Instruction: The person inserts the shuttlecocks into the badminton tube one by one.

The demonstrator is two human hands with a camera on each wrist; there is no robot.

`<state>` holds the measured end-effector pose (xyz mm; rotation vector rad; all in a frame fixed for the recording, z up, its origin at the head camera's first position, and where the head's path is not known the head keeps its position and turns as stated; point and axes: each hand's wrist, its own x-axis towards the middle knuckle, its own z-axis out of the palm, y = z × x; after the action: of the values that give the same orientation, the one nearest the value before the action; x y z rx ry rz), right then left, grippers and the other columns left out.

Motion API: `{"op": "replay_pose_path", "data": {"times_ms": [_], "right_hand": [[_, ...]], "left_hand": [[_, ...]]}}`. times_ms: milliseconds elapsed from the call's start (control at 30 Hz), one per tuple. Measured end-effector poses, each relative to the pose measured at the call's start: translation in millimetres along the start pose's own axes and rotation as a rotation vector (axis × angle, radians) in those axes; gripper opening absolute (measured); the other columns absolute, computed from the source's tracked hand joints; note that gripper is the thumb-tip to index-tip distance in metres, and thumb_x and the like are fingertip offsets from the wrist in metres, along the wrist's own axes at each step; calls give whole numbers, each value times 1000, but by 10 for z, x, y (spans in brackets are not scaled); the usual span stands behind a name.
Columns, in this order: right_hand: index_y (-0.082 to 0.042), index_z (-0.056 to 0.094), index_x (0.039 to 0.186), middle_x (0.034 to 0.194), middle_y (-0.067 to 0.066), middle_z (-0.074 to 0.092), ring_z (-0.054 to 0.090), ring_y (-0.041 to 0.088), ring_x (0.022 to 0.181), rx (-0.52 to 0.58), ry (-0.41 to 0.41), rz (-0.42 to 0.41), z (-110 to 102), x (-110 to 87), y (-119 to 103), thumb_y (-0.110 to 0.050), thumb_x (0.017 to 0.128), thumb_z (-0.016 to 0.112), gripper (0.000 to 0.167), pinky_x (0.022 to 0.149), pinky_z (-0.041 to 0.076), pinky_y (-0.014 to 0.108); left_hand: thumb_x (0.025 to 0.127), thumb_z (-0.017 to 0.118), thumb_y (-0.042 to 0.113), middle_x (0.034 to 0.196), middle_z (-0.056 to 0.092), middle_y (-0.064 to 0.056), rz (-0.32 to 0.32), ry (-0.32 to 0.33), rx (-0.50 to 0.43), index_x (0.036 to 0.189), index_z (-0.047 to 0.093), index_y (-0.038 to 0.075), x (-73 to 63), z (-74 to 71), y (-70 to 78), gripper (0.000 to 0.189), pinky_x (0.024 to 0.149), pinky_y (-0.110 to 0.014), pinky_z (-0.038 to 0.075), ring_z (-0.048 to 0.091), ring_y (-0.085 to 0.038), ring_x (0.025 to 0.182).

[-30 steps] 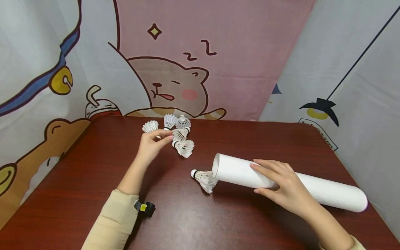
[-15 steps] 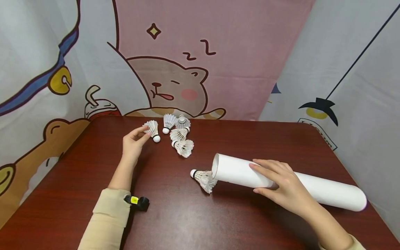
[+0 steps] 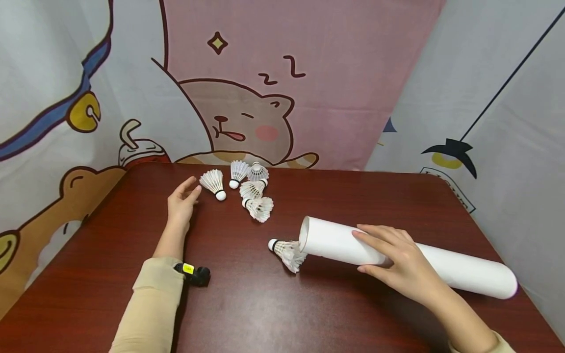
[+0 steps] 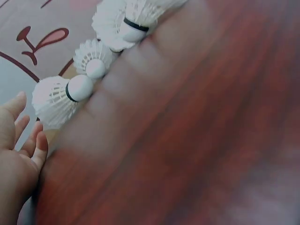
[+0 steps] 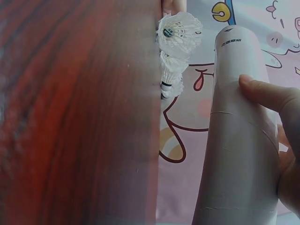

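Note:
My left hand is just left of the leftmost white shuttlecock, its fingers loosely bent and holding nothing. In the left wrist view a small gap separates the fingers from that shuttlecock's feathers. My right hand grips a long white tube around its middle, thumb on the near side. The tube's round mouth faces left. Right by the mouth, a single shuttlecock lies with its cork pointing left; its feather edge is partly behind the tube end. The tube's inside is mostly hidden.
Several more shuttlecocks lie clustered toward the back edge of the dark red-brown table. A cartoon-printed curtain hangs behind the table and along both sides. A black wrist camera is strapped to the left sleeve.
From above the shuttlecock cluster, my left hand has moved left, past the leftmost shuttlecock, and now sits beside it. The right hand and the tube stay where they were.

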<state>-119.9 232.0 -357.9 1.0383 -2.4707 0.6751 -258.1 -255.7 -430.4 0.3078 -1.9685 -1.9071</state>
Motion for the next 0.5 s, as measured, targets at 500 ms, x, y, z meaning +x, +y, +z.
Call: {"op": "replay_pose_path", "data": {"times_ms": [500], "right_hand": [[-16, 59, 132, 135, 1, 54, 48, 22, 118, 3, 24, -23, -6, 0, 8, -51, 82, 70, 62, 94, 29, 32]], "left_hand": [[94, 62, 12, 128, 58, -11, 24, -21, 76, 131, 57, 2, 219, 33, -67, 39, 71, -20, 46, 53, -7, 88]]}}
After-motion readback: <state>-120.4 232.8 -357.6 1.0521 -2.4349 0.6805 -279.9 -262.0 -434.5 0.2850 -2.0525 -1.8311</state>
